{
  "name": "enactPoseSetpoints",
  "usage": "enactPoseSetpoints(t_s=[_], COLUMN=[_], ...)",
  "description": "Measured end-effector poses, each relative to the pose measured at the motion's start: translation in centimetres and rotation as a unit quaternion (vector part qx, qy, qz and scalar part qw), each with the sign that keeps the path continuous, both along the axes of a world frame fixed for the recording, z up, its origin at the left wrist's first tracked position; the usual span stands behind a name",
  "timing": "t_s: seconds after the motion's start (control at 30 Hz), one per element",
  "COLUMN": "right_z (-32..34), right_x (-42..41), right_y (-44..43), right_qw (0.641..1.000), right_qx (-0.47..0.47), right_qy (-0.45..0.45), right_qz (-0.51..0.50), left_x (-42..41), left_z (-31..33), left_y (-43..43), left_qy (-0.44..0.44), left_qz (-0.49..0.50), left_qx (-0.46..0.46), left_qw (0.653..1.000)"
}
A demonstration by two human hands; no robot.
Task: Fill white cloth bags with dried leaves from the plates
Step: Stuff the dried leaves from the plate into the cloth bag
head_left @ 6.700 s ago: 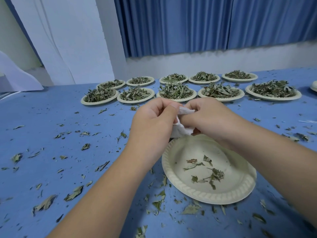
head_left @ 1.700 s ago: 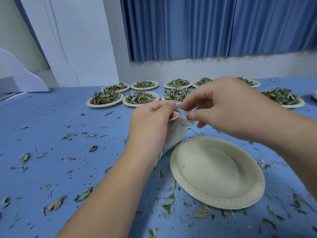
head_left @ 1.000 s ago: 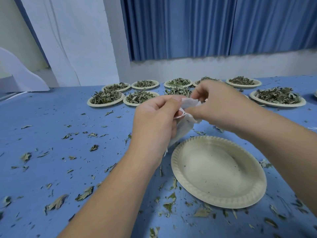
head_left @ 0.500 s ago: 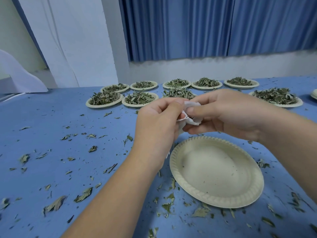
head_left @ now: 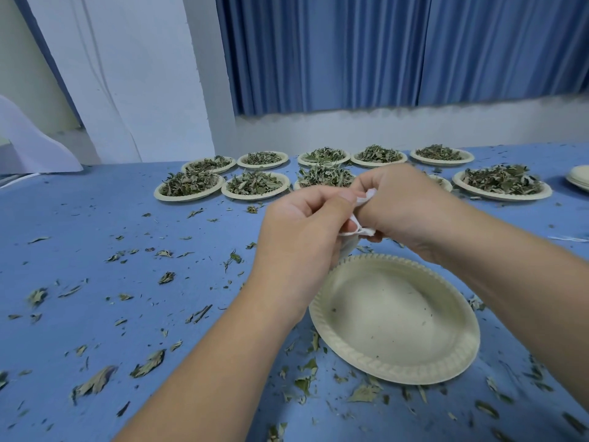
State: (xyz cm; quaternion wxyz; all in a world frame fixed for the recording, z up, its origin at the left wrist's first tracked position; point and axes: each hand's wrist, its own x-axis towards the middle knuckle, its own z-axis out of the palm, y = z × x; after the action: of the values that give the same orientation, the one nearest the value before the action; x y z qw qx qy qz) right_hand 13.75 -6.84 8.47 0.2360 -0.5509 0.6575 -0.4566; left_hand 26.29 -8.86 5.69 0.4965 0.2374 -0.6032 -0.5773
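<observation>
Both hands meet above the far rim of a bare paper plate [head_left: 395,320]. My left hand [head_left: 302,237] grips a small white cloth bag [head_left: 358,226], whose body is mostly hidden behind the fingers. My right hand [head_left: 404,208] pinches the bag's gathered top from the right. Only crumbs remain on the near plate. Two rows of paper plates heaped with dried leaves [head_left: 255,183] stand at the back of the blue table [head_left: 95,266].
Loose dried leaf bits [head_left: 146,362] are scattered over the blue tablecloth around the plate and to the left. A stack of bare plates [head_left: 580,177] shows at the right edge. Blue curtains and a white wall stand behind the table.
The last leaves on the near plate are gone since the oldest frame. My right hand has come down from a raised pull and closed in against the left at the bag's top.
</observation>
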Motion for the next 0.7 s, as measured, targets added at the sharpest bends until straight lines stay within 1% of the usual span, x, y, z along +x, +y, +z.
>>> enactPoseSetpoints(t_s=[0.07,0.17,0.23,0.27,0.33,0.43,0.6,0.63,0.67,0.7], right_z=[0.1,0.7,1.1,1.3,1.3,1.1,-0.2,-0.4,-0.5,-0.5], right_x=[-0.3,-1.4,-1.8,-1.8,-1.6,-0.9,-0.4,-0.6,-0.8,-1.1], right_y=[0.0,0.4,0.8,0.9,1.1,0.9,0.1,0.1,0.3,0.7], right_qw=[1.0,0.986,0.976,0.976,0.987,0.998,0.99,0.991,0.994,0.998], right_qx=[0.006,0.044,0.07,0.07,0.045,0.0,0.01,0.006,-0.005,-0.019], right_qy=[-0.014,-0.096,-0.106,-0.096,-0.056,0.036,0.136,0.133,0.109,0.064], right_qz=[0.025,0.126,0.176,0.18,0.143,0.053,-0.015,-0.025,-0.028,-0.019], left_x=[0.0,0.2,0.2,0.2,0.1,-0.3,-0.4,-0.4,-0.5,-0.5], left_z=[0.0,0.1,0.1,0.1,0.1,-0.1,0.2,0.3,0.3,0.4], left_y=[-0.1,-0.2,-0.2,-0.2,0.0,0.3,0.8,0.9,1.1,1.2], left_qy=[0.011,0.026,0.015,0.011,0.007,-0.006,-0.017,-0.02,-0.022,-0.023], left_qz=[-0.004,-0.005,0.005,0.009,0.009,0.004,-0.018,-0.026,-0.033,-0.037], left_qx=[-0.002,-0.005,-0.017,-0.02,-0.017,-0.01,0.017,0.016,0.012,0.002], left_qw=[1.0,1.0,1.0,1.0,1.0,1.0,1.0,0.999,0.999,0.999])
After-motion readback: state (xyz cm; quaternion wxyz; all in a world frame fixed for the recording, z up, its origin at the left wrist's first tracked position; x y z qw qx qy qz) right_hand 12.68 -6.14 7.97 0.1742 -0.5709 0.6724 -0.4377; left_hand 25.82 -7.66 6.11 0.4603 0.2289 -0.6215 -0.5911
